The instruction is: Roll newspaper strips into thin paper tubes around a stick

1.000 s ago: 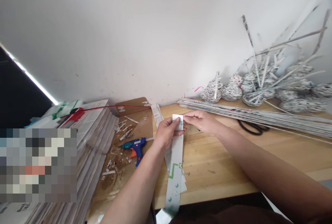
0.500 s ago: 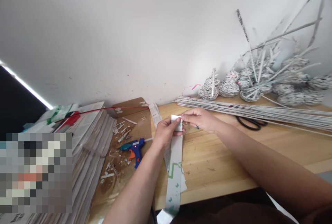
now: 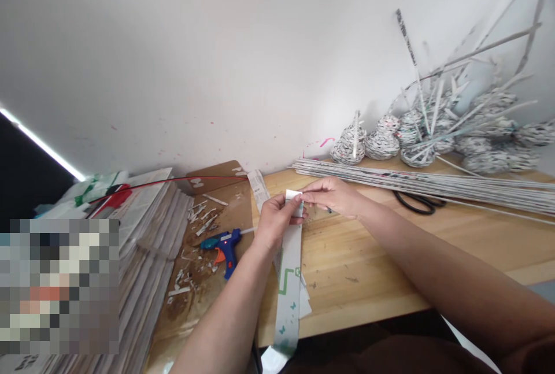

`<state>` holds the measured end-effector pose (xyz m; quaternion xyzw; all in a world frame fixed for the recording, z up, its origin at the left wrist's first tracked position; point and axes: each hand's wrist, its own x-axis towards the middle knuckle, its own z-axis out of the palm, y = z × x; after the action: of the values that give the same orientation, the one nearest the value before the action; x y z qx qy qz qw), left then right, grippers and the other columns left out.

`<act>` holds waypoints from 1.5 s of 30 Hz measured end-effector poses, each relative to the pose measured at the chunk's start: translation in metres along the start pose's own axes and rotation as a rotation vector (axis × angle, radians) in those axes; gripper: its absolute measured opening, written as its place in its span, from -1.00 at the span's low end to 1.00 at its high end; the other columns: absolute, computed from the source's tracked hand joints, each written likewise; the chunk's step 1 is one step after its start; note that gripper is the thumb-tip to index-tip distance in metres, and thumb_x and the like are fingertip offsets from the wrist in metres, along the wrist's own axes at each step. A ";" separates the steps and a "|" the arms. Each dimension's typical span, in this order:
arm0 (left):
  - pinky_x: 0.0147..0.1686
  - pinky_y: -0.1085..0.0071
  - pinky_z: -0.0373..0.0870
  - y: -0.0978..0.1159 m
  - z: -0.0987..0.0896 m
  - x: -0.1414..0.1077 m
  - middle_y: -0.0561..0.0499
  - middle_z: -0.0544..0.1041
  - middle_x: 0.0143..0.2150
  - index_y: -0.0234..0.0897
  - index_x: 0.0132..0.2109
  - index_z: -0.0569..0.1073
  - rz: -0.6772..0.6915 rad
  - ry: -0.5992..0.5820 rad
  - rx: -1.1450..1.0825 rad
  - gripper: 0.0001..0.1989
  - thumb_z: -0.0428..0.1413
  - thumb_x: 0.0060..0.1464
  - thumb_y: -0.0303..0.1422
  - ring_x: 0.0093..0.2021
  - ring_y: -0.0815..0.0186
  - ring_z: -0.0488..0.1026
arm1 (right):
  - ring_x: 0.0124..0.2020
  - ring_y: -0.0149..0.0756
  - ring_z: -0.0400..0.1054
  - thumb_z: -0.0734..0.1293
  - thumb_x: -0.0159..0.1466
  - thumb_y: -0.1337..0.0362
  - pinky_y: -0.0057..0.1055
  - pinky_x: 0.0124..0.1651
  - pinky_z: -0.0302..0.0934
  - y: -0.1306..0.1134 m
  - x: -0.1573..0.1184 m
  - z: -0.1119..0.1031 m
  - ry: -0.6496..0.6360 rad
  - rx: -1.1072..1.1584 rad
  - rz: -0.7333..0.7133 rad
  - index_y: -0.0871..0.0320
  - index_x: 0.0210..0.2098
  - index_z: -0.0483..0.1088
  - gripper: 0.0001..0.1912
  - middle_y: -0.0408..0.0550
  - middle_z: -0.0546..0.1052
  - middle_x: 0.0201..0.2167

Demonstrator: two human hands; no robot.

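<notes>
A long white paper strip (image 3: 289, 287) with green print runs from my hands down over the table's front edge. Its upper end is folded over. My left hand (image 3: 277, 218) is closed on this end, thumb on top and fingers beneath. The fingertips of my right hand (image 3: 327, 196) pinch the right edge of the same end, beside my left thumb. Another printed strip (image 3: 259, 189) lies partly under the left hand on the table.
A blue glue gun (image 3: 226, 247) lies on brown cardboard (image 3: 243, 206) among paper scraps, beside stacked newspapers (image 3: 151, 247). Rolled paper sticks (image 3: 411, 183) cross the table at right, over black-handled scissors (image 3: 418, 203). Woven paper shapes (image 3: 381, 143) stand by the wall.
The view has shifted slightly. The strip's hanging part has swung a little to the left. Both hands keep their hold on the folded end.
</notes>
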<state>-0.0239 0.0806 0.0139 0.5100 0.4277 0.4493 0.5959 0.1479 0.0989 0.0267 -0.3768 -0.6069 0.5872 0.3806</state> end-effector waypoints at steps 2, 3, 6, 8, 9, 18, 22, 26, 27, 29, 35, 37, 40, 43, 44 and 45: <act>-0.49 0.51 0.45 0.000 0.000 0.000 -0.05 0.58 -0.38 -0.37 -0.21 0.53 0.015 0.007 0.031 -0.62 0.25 -0.04 -0.12 -0.45 0.35 0.52 | -0.65 -0.55 0.02 0.43 0.11 0.09 -0.50 -0.60 -0.19 -0.001 0.000 0.001 0.000 0.000 0.003 0.30 -0.18 0.56 -0.58 -0.10 0.49 -0.59; -0.48 0.51 0.45 -0.001 0.000 0.001 -0.05 0.59 -0.37 -0.37 -0.21 0.52 0.021 0.005 0.043 -0.62 0.25 -0.04 -0.12 -0.45 0.35 0.52 | -0.65 -0.56 0.02 0.43 0.11 0.09 -0.50 -0.60 -0.19 -0.002 -0.001 0.001 0.004 -0.002 0.008 0.30 -0.19 0.56 -0.59 -0.11 0.48 -0.60; -0.47 0.50 0.45 -0.002 -0.002 0.001 -0.05 0.59 -0.36 -0.36 -0.21 0.53 0.032 -0.002 0.062 -0.62 0.24 -0.03 -0.11 -0.44 0.34 0.53 | -0.65 -0.56 0.03 0.42 0.11 0.09 -0.50 -0.61 -0.20 -0.003 -0.001 0.002 0.030 -0.027 0.018 0.29 -0.27 0.56 -0.64 -0.14 0.43 -0.61; -0.46 0.50 0.45 -0.003 -0.002 0.002 -0.05 0.60 -0.36 -0.36 -0.21 0.53 0.037 -0.005 0.060 -0.62 0.24 -0.03 -0.11 -0.43 0.34 0.54 | -0.64 -0.56 0.06 0.42 0.12 0.09 -0.50 -0.61 -0.19 -0.003 0.000 0.001 0.040 -0.052 0.013 0.29 -0.29 0.56 -0.65 -0.14 0.41 -0.59; -0.46 0.50 0.45 -0.003 -0.003 0.002 -0.05 0.60 -0.36 -0.35 -0.20 0.53 0.038 -0.009 0.057 -0.63 0.23 -0.02 -0.11 -0.43 0.34 0.54 | -0.64 -0.56 0.07 0.41 0.13 0.09 -0.50 -0.61 -0.18 -0.002 0.000 0.001 0.041 -0.057 0.007 0.29 -0.29 0.56 -0.65 -0.14 0.40 -0.59; -0.43 0.43 0.50 -0.007 -0.002 0.004 -0.06 0.59 -0.39 -0.37 -0.25 0.56 0.050 0.004 0.052 -0.61 0.19 0.02 -0.08 -0.44 0.31 0.54 | -0.66 -0.56 0.09 0.40 0.12 0.10 -0.51 -0.62 -0.14 0.002 0.001 -0.002 0.061 -0.024 0.004 0.28 -0.26 0.56 -0.64 -0.14 0.41 -0.59; -0.47 0.43 0.50 -0.008 -0.002 0.003 -0.06 0.59 -0.40 -0.38 -0.25 0.55 0.048 0.014 0.053 -0.61 0.18 0.02 -0.08 -0.44 0.30 0.53 | -0.67 -0.56 0.08 0.41 0.10 0.10 -0.52 -0.63 -0.13 0.003 0.002 -0.001 0.094 -0.025 0.012 0.28 -0.29 0.56 -0.65 -0.14 0.41 -0.60; -0.41 0.41 0.51 -0.007 -0.002 0.003 -0.07 0.59 -0.37 -0.38 -0.21 0.55 0.037 -0.016 0.061 -0.62 0.19 0.03 -0.11 -0.43 0.31 0.54 | -0.66 -0.54 0.09 0.44 0.06 0.08 -0.53 -0.64 -0.16 0.008 0.005 -0.001 0.125 0.014 0.023 0.28 -0.31 0.55 -0.63 -0.12 0.41 -0.62; -0.40 0.41 0.52 -0.007 -0.001 0.003 -0.07 0.60 -0.37 -0.38 -0.20 0.55 0.034 -0.023 0.065 -0.63 0.20 0.02 -0.11 -0.42 0.31 0.54 | -0.65 -0.53 0.10 0.45 0.06 0.07 -0.53 -0.65 -0.17 0.009 0.006 -0.001 0.139 0.020 0.027 0.28 -0.31 0.55 -0.63 -0.12 0.41 -0.63; -0.39 0.41 0.52 -0.007 -0.001 0.003 -0.07 0.60 -0.37 -0.37 -0.19 0.55 0.030 -0.029 0.073 -0.63 0.20 0.02 -0.13 -0.41 0.30 0.54 | -0.63 -0.50 0.13 0.45 0.05 0.06 -0.53 -0.65 -0.19 0.012 0.008 -0.001 0.161 0.013 0.030 0.27 -0.33 0.55 -0.63 -0.11 0.40 -0.63; -0.41 0.41 0.51 -0.007 0.000 0.002 -0.07 0.59 -0.39 -0.38 -0.20 0.55 0.030 -0.020 0.098 -0.64 0.20 0.01 -0.14 -0.41 0.28 0.54 | -0.64 -0.52 0.11 0.49 0.00 0.04 -0.55 -0.66 -0.19 0.015 0.008 -0.001 0.190 -0.004 0.036 0.27 -0.34 0.55 -0.60 -0.14 0.39 -0.64; -0.41 0.40 0.51 -0.006 0.000 0.002 -0.07 0.59 -0.39 -0.38 -0.21 0.55 0.033 -0.024 0.099 -0.64 0.21 0.01 -0.13 -0.41 0.27 0.55 | -0.63 -0.52 0.13 0.50 -0.01 0.03 -0.55 -0.67 -0.18 0.015 0.008 0.000 0.196 0.001 0.034 0.28 -0.35 0.55 -0.59 -0.13 0.39 -0.63; -0.40 0.39 0.52 -0.005 0.000 0.002 -0.08 0.59 -0.39 -0.38 -0.22 0.55 0.027 -0.031 0.099 -0.64 0.21 0.00 -0.13 -0.41 0.28 0.54 | -0.62 -0.50 0.15 0.51 -0.04 0.03 -0.56 -0.67 -0.18 0.015 0.008 0.000 0.207 0.013 0.033 0.27 -0.41 0.53 -0.60 -0.14 0.38 -0.64; -0.40 0.39 0.51 -0.005 -0.001 0.002 -0.08 0.59 -0.40 -0.38 -0.19 0.55 0.016 -0.030 0.078 -0.64 0.21 0.00 -0.14 -0.41 0.28 0.54 | -0.59 -0.50 0.17 0.51 -0.03 0.03 -0.57 -0.67 -0.16 0.013 0.007 -0.001 0.216 0.055 0.043 0.26 -0.42 0.52 -0.61 -0.13 0.38 -0.59; -0.40 0.40 0.51 -0.006 -0.001 0.002 -0.08 0.59 -0.40 -0.39 -0.18 0.55 0.012 -0.026 0.069 -0.63 0.22 0.00 -0.14 -0.42 0.29 0.54 | -0.57 -0.49 0.20 0.49 -0.02 0.01 -0.58 -0.67 -0.14 0.011 0.007 -0.002 0.211 0.073 0.045 0.25 -0.41 0.52 -0.60 -0.12 0.39 -0.56; -0.40 0.40 0.51 -0.006 -0.001 0.003 -0.08 0.59 -0.40 -0.39 -0.18 0.55 0.008 -0.020 0.062 -0.62 0.22 -0.01 -0.14 -0.42 0.29 0.54 | -0.55 -0.48 0.22 0.48 0.00 0.00 -0.58 -0.66 -0.12 0.010 0.007 -0.003 0.198 0.085 0.045 0.25 -0.40 0.52 -0.60 -0.10 0.41 -0.52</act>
<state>-0.0237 0.0829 0.0078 0.5342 0.4334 0.4333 0.5823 0.1478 0.1065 0.0168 -0.4299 -0.5322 0.5808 0.4412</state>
